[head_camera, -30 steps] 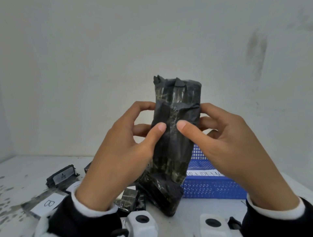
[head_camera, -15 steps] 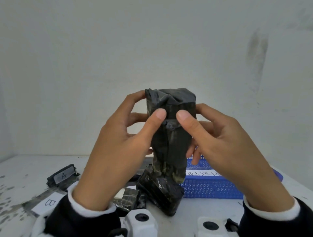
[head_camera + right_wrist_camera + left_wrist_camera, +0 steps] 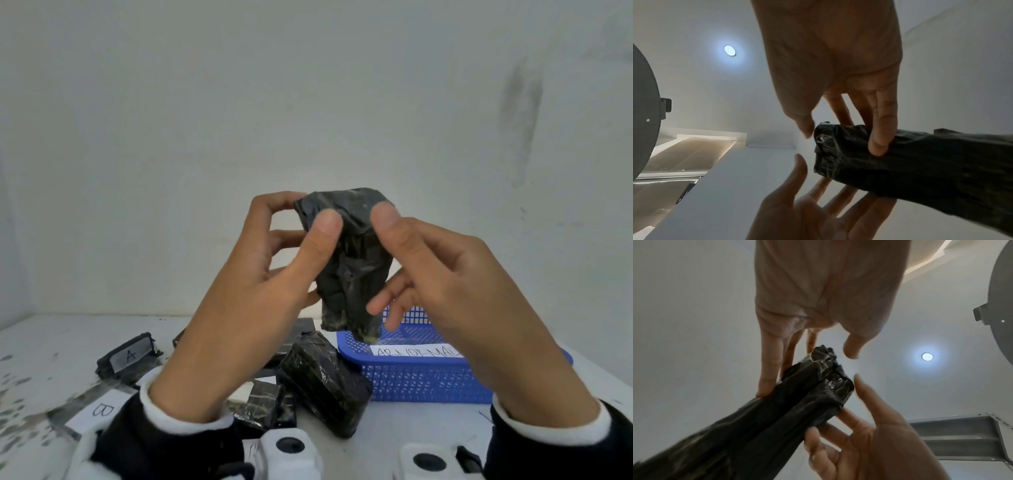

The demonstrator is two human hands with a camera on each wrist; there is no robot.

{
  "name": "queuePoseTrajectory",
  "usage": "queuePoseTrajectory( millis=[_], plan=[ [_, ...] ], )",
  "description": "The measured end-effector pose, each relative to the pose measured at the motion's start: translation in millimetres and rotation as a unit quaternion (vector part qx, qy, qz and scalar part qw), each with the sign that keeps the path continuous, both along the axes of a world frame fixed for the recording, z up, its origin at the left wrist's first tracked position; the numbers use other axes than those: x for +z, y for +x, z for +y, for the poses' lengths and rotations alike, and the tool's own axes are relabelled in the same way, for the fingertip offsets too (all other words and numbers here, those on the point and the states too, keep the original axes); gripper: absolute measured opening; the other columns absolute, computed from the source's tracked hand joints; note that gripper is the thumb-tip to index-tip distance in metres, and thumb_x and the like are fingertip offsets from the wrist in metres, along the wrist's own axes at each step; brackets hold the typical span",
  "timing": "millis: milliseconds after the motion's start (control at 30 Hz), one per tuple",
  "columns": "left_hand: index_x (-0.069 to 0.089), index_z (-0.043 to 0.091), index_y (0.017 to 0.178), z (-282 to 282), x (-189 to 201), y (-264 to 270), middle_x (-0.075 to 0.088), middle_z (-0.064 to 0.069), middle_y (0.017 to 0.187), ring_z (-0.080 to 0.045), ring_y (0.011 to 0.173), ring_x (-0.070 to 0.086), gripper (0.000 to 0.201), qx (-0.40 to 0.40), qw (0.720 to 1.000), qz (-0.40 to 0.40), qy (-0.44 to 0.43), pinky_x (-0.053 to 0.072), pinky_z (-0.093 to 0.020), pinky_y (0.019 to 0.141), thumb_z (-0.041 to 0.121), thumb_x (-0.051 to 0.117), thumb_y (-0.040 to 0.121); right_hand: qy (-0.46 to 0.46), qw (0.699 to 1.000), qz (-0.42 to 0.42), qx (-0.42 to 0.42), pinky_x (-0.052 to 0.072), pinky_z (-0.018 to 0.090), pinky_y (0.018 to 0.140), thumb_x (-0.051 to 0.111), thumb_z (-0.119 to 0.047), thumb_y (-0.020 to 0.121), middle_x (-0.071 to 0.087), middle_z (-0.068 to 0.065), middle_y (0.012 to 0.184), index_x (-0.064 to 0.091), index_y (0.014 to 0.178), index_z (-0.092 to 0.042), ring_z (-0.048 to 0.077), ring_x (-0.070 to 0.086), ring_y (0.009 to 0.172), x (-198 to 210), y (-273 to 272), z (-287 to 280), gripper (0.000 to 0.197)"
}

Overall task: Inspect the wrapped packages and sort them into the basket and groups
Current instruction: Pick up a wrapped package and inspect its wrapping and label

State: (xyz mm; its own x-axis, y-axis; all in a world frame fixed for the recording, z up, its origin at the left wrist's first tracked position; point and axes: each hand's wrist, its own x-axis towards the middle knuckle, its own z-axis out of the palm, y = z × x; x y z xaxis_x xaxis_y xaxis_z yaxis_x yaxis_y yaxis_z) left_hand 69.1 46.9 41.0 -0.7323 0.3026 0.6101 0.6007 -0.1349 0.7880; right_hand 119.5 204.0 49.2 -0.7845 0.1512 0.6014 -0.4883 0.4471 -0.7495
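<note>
Lower now, package (image 3: 352, 260), bottom blurred.

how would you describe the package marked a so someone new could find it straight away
Start at the blue basket on the right of the white table, then look left past the black packages in the middle, to the far left. The A package lies there, apart from the pile. It alone carries a white label with the letter A; the B label lies nearer the person.

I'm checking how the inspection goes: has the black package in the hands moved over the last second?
Yes. The black package has dropped and tipped: its lower end, earlier down beside the blue basket, now hangs above the rim.
</note>
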Motion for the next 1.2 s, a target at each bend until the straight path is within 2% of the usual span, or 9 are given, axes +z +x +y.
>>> queuePoseTrajectory(
  millis=[100, 233, 500, 600, 733, 800, 933, 1067, 1200],
  plan=[
    [0.054, 0.038, 0.107, -3.0, 0.1, -2.7, 0.074, 0.005, 0.099, -0.016, 0.089, 0.073, 0.032, 0.004, 1.0, 0.012, 0.001, 0.057, -0.041, 0.087, 0.051, 0.056, 0.077, -0.008, 1.0, 0.006, 0.006, 0.059, 0.035, 0.069, 0.061, -0.059, 0.073, 0.076, -0.006, 0.087, 0.073, 0.096, -0.029, 0.02, 0.073, 0.062, -0.9, -1.8, 1.0, 0.039],
    [0.063, 0.034, 0.112, -4.5, 0.7, -6.0, 0.075, 0.006, 0.098, -0.015, 0.091, 0.073, 0.034, -0.003, 1.0, 0.003, 0.008, 0.059, -0.04, 0.086, 0.043, 0.064, 0.079, -0.011, 1.0, 0.013, 0.011, 0.061, 0.043, 0.08, 0.061, -0.062, 0.066, 0.077, -0.006, 0.09, 0.073, 0.097, -0.029, 0.019, 0.075, 0.069, -1.2, -0.9, 0.0, 0.047],
    [0.066, 0.016, 0.101, -1.8, -0.7, -7.1, 0.074, 0.004, 0.097, -0.012, 0.084, 0.073, 0.034, -0.015, 0.999, 0.028, 0.04, 0.06, -0.034, 0.082, 0.037, 0.058, 0.075, 0.006, 1.0, 0.023, -0.008, 0.059, 0.05, 0.082, 0.062, -0.064, 0.066, 0.075, -0.008, 0.091, 0.071, 0.092, -0.029, 0.02, 0.074, 0.07, -0.9, -0.3, -3.4, 0.045],
    [0.069, 0.013, 0.094, -2.2, -1.3, -6.2, 0.075, 0.0, 0.095, -0.018, 0.087, 0.073, 0.04, -0.018, 0.999, 0.014, 0.048, 0.06, -0.032, 0.078, 0.046, 0.053, 0.079, 0.005, 1.0, 0.028, -0.006, 0.058, 0.054, 0.082, 0.058, -0.068, 0.067, 0.075, -0.007, 0.085, 0.068, 0.081, -0.027, 0.031, 0.071, 0.073, 0.2, 2.7, -3.4, 0.044],
    [0.066, 0.013, 0.074, -1.9, -1.1, -8.4, 0.076, -0.003, 0.087, -0.015, 0.082, 0.074, 0.041, 0.008, 0.998, -0.04, 0.055, 0.059, -0.026, 0.077, 0.05, 0.051, 0.079, -0.012, 1.0, 0.019, 0.011, 0.057, 0.041, 0.074, 0.079, -0.048, 0.073, 0.076, -0.006, 0.099, 0.068, 0.078, -0.026, 0.024, 0.071, 0.08, -3.0, 0.3, 2.6, 0.025],
    [0.062, 0.014, 0.084, -0.3, -2.1, -9.0, 0.077, -0.005, 0.088, -0.019, 0.085, 0.074, 0.034, 0.013, 0.998, -0.058, 0.033, 0.057, -0.036, 0.088, 0.047, 0.057, 0.079, -0.011, 0.999, 0.019, 0.027, 0.059, 0.03, 0.074, 0.082, -0.035, 0.072, 0.07, -0.02, 0.115, 0.066, 0.08, -0.026, 0.01, 0.072, 0.086, -6.0, -3.3, 3.7, 0.02],
    [0.054, 0.027, 0.114, 1.2, -2.1, -8.0, 0.078, 0.003, 0.088, -0.014, 0.089, 0.073, 0.028, 0.027, 0.997, -0.071, 0.029, 0.049, -0.041, 0.096, 0.03, 0.062, 0.088, -0.003, 0.999, 0.027, 0.046, 0.059, 0.029, 0.081, 0.068, -0.027, 0.066, 0.06, -0.028, 0.124, 0.065, 0.09, -0.03, 0.007, 0.067, 0.103, -9.6, -6.0, 5.0, 0.024],
    [0.056, 0.025, 0.121, 0.3, 0.2, -9.3, 0.077, 0.002, 0.097, -0.014, 0.088, 0.073, 0.041, 0.03, 0.996, -0.062, 0.052, 0.054, -0.042, 0.092, 0.016, 0.069, 0.083, -0.029, 0.998, 0.022, 0.046, 0.057, 0.023, 0.077, 0.084, -0.042, 0.069, 0.066, -0.008, 0.119, 0.071, 0.091, -0.031, 0.01, 0.071, 0.099, -9.2, -5.8, 6.1, 0.028],
    [0.058, 0.025, 0.128, 0.6, 0.3, -9.5, 0.074, 0.004, 0.106, -0.016, 0.092, 0.073, 0.049, 0.047, 0.997, -0.041, 0.051, 0.054, -0.041, 0.092, 0.025, 0.069, 0.081, -0.02, 0.997, -0.008, 0.069, 0.062, 0.031, 0.077, 0.08, -0.025, 0.072, 0.076, 0.002, 0.094, 0.066, 0.092, -0.026, 0.016, 0.075, 0.084, -6.5, -3.8, 6.5, 0.025]
  ],
)
